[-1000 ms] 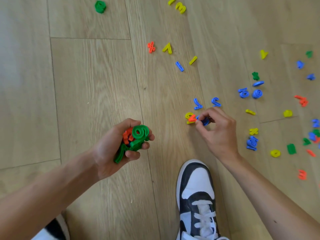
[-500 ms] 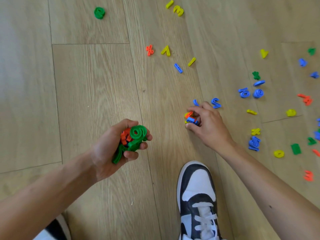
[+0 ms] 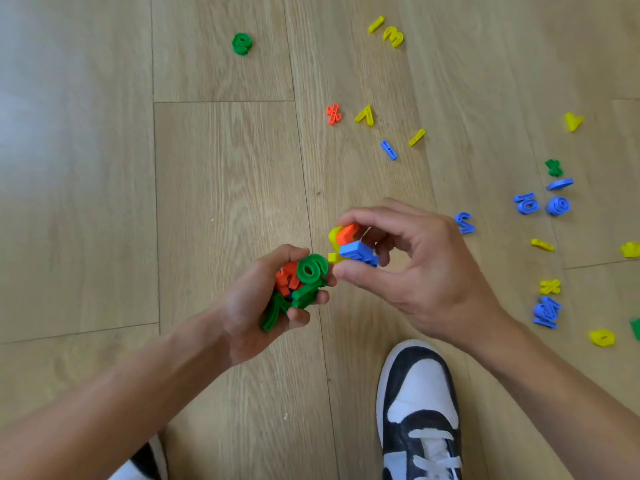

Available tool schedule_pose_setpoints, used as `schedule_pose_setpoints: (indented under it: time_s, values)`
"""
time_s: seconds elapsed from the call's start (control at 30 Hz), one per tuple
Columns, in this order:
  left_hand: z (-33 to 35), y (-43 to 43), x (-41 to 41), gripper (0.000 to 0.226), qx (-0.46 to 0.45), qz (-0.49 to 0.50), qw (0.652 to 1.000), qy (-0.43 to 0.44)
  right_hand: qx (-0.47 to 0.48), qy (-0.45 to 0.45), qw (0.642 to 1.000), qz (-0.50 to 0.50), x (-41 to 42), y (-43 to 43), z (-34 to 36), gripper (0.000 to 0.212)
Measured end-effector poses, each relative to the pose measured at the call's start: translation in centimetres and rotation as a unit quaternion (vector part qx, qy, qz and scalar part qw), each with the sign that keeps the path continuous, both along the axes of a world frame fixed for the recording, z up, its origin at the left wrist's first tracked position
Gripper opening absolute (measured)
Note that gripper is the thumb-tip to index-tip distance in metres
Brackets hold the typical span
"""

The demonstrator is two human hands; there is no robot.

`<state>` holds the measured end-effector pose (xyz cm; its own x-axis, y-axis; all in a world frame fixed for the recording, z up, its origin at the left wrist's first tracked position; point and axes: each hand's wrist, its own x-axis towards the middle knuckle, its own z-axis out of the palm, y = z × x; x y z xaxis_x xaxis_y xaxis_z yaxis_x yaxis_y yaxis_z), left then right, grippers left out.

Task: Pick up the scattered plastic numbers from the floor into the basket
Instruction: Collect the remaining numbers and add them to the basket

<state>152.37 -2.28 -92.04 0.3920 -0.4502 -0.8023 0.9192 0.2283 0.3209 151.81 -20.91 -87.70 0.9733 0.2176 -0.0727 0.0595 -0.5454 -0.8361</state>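
Note:
My left hand is closed around a bunch of green and orange plastic numbers, a green 9 on top. My right hand pinches a small clump of yellow, orange and blue numbers, lifted off the floor and almost touching the left hand's bunch. Many more numbers lie scattered on the wooden floor: a blue 2 just behind my right hand, an orange percent sign, a yellow 7, a yellow 3 and a green piece farther off. No basket is in view.
My black-and-white right shoe stands on the floor below my right hand; the tip of the other shoe shows at the bottom edge. Several blue, yellow and green numbers cluster along the right side.
My right hand gathered the yellow, orange and blue numbers off the floor and carried them left and toward me, up to the left hand. The blue piece beside them is gone from the floor.

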Motion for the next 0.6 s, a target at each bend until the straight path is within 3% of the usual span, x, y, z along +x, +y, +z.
schedule_pose_setpoints:
  time_s: [0.1,0.23,0.5,0.6]
  values:
    - [0.7,-0.3,0.2,0.022,-0.004,0.017,1.0,-0.011,-0.026,-0.033,0.996,0.073,0.3,2.4,0.9,0.029]
    - [1.6,-0.4,0.6,0.036,-0.035,0.043,0.998,-0.034,-0.046,-0.057,0.993,0.098,0.5,3.1,-0.1,0.033]
    - [3.1,-1.4,2.5,0.024,0.022,0.082,0.995,-0.049,-0.022,-0.1,0.993,0.056,1.3,3.5,0.0,0.033]
    - [6.0,-2.5,5.3,0.025,0.035,0.052,0.995,-0.081,-0.009,-0.115,0.993,0.003,3.1,2.7,2.5,0.036]
